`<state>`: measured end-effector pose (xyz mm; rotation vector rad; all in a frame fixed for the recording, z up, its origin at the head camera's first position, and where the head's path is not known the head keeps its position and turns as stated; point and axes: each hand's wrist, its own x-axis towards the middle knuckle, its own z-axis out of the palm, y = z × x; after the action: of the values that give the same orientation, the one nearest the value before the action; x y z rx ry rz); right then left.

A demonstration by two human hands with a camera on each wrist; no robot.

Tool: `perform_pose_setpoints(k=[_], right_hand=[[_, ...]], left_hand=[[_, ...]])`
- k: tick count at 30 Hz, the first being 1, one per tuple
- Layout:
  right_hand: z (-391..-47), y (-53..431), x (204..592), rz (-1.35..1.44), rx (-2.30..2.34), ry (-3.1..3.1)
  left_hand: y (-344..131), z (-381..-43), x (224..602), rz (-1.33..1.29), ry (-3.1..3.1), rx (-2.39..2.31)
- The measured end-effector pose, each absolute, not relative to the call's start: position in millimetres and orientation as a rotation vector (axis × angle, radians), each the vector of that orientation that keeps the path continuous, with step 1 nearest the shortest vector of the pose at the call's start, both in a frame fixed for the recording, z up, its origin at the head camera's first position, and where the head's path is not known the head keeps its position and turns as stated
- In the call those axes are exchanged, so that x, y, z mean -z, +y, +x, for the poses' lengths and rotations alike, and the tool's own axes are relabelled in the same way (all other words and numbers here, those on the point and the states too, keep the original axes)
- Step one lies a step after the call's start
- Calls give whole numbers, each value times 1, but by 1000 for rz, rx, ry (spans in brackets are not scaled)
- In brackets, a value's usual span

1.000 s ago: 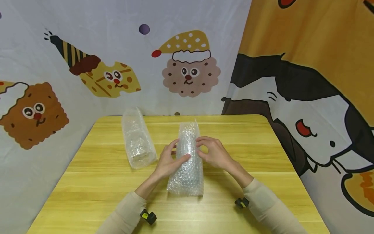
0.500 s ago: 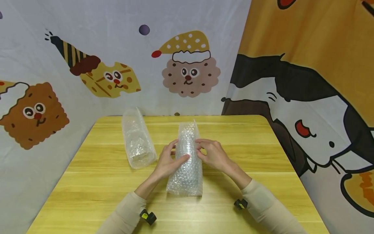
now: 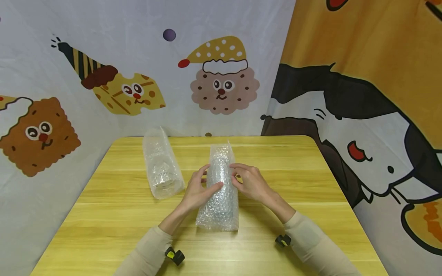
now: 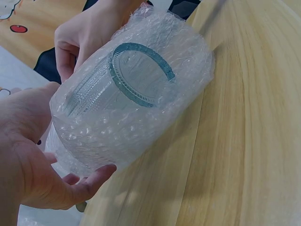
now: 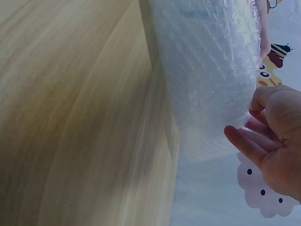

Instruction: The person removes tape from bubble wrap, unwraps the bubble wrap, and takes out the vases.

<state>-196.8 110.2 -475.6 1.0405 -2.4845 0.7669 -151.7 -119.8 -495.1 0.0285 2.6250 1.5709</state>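
The wood table (image 3: pixel 283 180) stands in front of a white and orange cloth (image 3: pixel 131 23) w/ cartoon prints. On the table, abt. in the middle, is a glass (image 4: pixel 136 77) inside bubble wrap (image 3: pixel 219 209); its bluish round end shows thru in the L wrist view. L hand (image 3: pixel 198 190) grips the wrap, thumb on top, fingers at the left side. R hand (image 3: pixel 252 183) pinches the wrap's opposite edge w/ thumb & index finger. A 2nd wrapped pack (image 3: pixel 164 170) lies to the left, near L hand. Both sleeves (image 3: pixel 150 245) are beige.
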Motion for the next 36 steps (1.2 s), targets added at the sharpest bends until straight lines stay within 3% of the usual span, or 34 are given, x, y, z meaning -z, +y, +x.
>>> perform_pose_setpoints(k=[36], right_hand=[[-199,116,479,1020,-1008,-2506]], left_hand=[[-119,-154,494,35,2641,-1572]])
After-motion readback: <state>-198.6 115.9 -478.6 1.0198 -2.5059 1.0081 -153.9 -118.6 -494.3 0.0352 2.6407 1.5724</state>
